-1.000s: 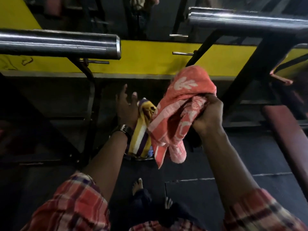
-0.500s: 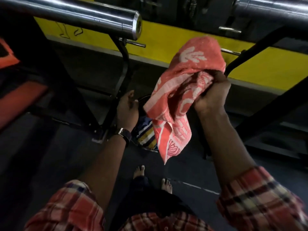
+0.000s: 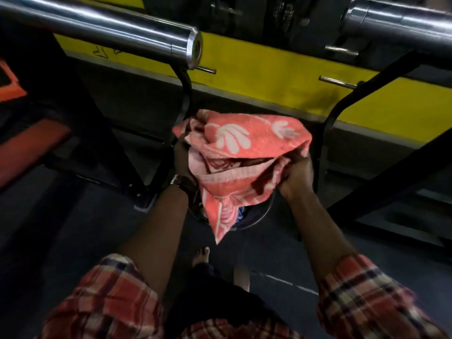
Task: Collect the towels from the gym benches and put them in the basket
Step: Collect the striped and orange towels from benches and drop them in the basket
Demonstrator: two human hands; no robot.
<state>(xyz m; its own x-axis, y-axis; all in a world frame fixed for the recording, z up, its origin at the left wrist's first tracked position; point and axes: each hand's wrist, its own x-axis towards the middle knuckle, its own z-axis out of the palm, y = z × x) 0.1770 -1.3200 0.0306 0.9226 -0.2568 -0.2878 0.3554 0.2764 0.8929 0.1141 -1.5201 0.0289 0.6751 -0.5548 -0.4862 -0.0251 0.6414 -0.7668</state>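
Observation:
A coral-pink towel (image 3: 239,152) with white leaf shapes is bunched between both my hands, directly over the round dark basket (image 3: 263,211) on the floor. My left hand (image 3: 181,160) holds its left side, mostly hidden behind the cloth. My right hand (image 3: 297,172) grips its right edge. The towel's lower corner hangs down into the basket's mouth. A bit of blue cloth (image 3: 241,212) shows inside the basket; the rest of its contents is hidden.
Two chrome barbell ends (image 3: 127,33) (image 3: 396,20) jut out at head height above black rack frames (image 3: 183,99). A red bench pad (image 3: 29,148) lies at the left. A yellow wall band (image 3: 269,74) runs behind. My bare feet (image 3: 201,255) stand on the dark floor before the basket.
The pink towel came down from chest height to just above the basket. My left hand left the basket's rim and took hold of the towel's left side.

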